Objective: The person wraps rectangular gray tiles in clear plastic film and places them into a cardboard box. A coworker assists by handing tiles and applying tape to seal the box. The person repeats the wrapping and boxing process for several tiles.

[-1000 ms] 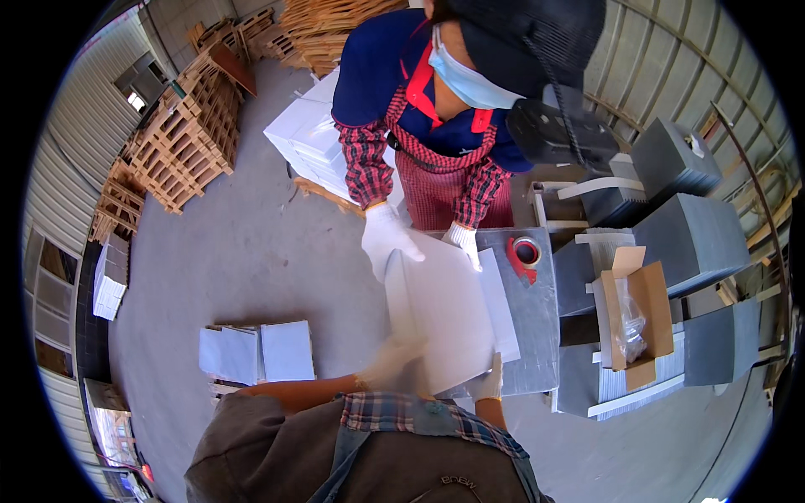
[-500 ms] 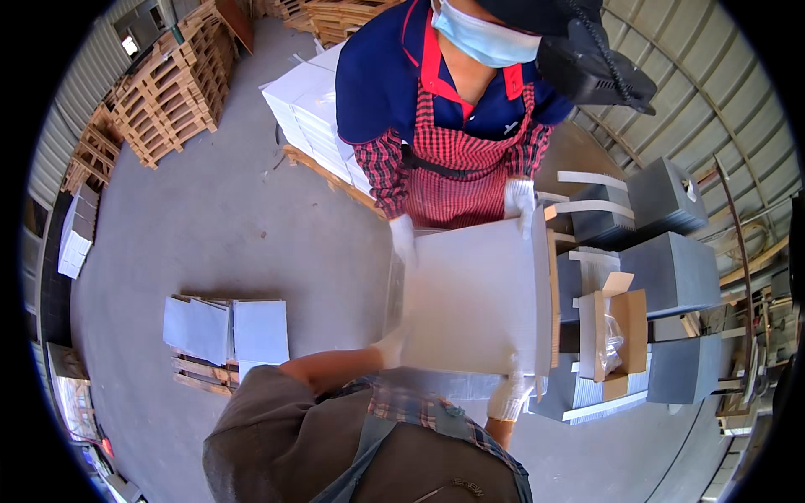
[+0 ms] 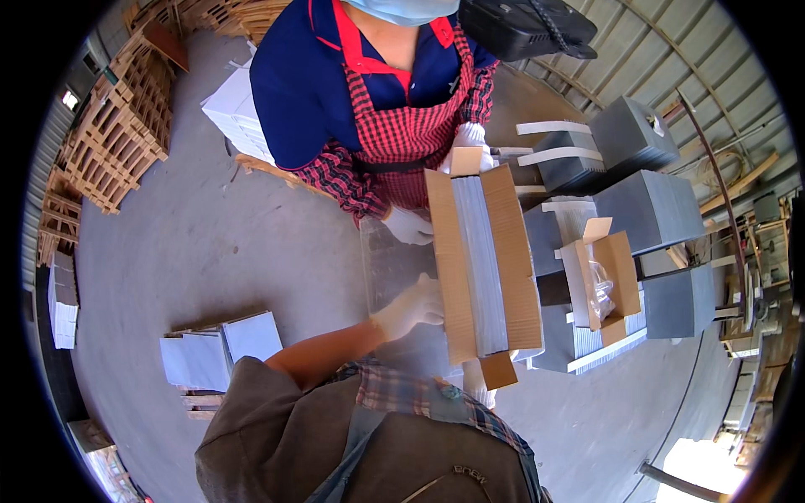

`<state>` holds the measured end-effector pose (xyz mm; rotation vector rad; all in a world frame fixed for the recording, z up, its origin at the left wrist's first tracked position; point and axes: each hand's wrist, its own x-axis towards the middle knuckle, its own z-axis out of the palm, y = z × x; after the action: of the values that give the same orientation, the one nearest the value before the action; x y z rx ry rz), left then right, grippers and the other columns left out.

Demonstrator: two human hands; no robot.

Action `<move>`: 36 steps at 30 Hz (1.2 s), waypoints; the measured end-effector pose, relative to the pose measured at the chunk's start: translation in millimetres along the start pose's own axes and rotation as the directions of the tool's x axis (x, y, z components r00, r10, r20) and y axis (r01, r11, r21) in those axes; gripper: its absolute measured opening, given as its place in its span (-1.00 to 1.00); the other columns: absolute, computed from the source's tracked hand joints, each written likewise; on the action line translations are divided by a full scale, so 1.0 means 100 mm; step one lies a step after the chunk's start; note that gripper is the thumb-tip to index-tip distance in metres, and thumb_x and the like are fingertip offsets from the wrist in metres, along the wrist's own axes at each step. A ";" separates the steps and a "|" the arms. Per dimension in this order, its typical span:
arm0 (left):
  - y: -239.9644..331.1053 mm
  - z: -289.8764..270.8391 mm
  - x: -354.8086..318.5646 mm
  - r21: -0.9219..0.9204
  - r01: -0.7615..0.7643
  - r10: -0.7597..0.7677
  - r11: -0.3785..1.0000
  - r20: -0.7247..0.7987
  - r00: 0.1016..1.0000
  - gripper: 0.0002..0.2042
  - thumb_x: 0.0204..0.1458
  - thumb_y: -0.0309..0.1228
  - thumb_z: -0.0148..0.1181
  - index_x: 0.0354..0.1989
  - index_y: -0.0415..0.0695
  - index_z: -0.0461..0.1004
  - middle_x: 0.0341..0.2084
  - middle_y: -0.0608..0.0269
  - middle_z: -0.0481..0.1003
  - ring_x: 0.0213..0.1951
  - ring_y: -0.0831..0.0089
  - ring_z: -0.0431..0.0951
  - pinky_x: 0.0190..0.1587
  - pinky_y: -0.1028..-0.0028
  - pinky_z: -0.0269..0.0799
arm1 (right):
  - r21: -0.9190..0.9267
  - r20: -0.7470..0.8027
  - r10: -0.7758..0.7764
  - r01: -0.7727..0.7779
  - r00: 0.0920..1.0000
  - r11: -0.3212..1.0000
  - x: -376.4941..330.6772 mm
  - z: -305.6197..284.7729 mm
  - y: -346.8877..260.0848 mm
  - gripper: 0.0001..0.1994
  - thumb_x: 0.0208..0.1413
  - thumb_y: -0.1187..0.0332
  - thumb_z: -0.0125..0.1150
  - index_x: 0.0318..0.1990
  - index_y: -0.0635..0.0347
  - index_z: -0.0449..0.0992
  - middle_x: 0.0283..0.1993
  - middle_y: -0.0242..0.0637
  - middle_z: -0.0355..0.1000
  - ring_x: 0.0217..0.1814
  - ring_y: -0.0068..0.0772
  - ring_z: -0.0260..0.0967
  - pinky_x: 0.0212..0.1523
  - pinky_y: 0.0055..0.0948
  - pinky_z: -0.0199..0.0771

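Observation:
An open-topped cardboard box (image 3: 520, 251) stands between me and a co-worker, its flaps folded out. Thin grey-white sheets (image 3: 480, 260) are packed on edge inside it. My left hand (image 3: 412, 310), in a white glove, lies with fingers stretched against the box's left side. At the near end, under the small flap, is my right hand (image 3: 480, 392), also gloved; its fingers are hidden. The co-worker's gloved hands are at the far side: one (image 3: 408, 225) rests left of the box, the other (image 3: 470, 142) is behind its far flap.
A shiny see-through surface (image 3: 390, 268) lies left of the box. On the right are grey sheet stacks (image 3: 650, 210) and a smaller open carton (image 3: 625, 272) with clear plastic inside. Wooden pallets (image 3: 117, 159) rise at the far left; flat sheets (image 3: 251, 335) sit on a low pallet.
The box has turned from lying with its broad pale face up to standing with its opening up. The co-worker's hands and mine have shifted round it, and the view has swung right.

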<state>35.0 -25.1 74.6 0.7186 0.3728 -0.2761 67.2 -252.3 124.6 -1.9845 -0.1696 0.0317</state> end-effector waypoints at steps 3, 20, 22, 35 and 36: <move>0.32 0.42 -0.30 0.180 -0.334 0.323 0.925 0.091 0.942 -0.29 0.35 0.15 -0.20 0.45 -0.17 0.11 0.34 0.21 0.30 0.33 0.27 0.31 0.32 0.12 0.26 | -0.019 0.180 -0.003 0.007 0.984 1.000 0.00 -0.18 0.10 -0.36 0.13 0.34 0.38 0.33 0.33 0.25 0.19 -0.14 0.39 0.16 -0.27 0.36 0.25 -0.29 0.35; 0.58 1.03 -0.05 0.499 -0.126 0.220 0.857 -0.136 0.966 -0.64 0.23 -0.34 0.17 0.11 -0.31 0.50 -0.02 0.24 0.55 0.02 0.50 0.49 0.10 0.42 0.40 | 0.355 0.437 0.207 -0.379 0.876 0.855 0.42 -0.50 -0.40 -0.38 0.12 0.36 0.38 0.33 0.22 0.30 0.14 -0.28 0.40 0.09 -0.37 0.38 0.14 -0.38 0.38; 0.62 1.12 -0.08 0.491 -0.127 0.222 0.862 -0.140 0.965 -0.64 0.22 -0.34 0.17 0.09 -0.32 0.51 -0.05 0.24 0.56 0.00 0.51 0.50 0.09 0.42 0.40 | 0.299 0.381 0.159 -0.284 0.911 0.911 0.43 -0.43 -0.09 -0.41 0.16 0.43 0.32 0.35 0.20 0.28 0.15 -0.22 0.42 0.11 -0.35 0.39 0.15 -0.39 0.38; 0.67 1.12 0.00 0.639 -0.134 0.258 0.757 -0.105 0.960 -0.68 0.25 -0.24 0.17 -0.06 -0.28 0.56 -0.28 0.27 0.56 -0.24 0.50 0.52 -0.15 0.44 0.44 | -0.051 0.535 -0.352 0.445 0.768 0.894 0.45 -0.68 -0.62 -0.32 -0.02 0.49 0.32 0.35 0.20 0.35 0.49 0.22 0.03 0.45 0.19 0.17 0.35 -0.15 0.28; 0.66 1.17 -0.01 0.615 -0.201 0.311 0.763 -0.075 0.947 -0.69 0.26 -0.23 0.17 -0.07 -0.27 0.56 -0.30 0.28 0.56 -0.27 0.49 0.52 -0.18 0.44 0.44 | -0.025 0.579 -0.334 0.426 0.744 0.904 0.46 -0.71 -0.67 -0.30 -0.04 0.50 0.31 0.36 0.21 0.34 0.50 0.22 -0.01 0.47 0.19 0.15 0.36 -0.15 0.27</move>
<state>86.0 -57.4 194.4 1.4235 0.3454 -0.0601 112.8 -284.5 217.1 -2.0081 -0.9969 0.3546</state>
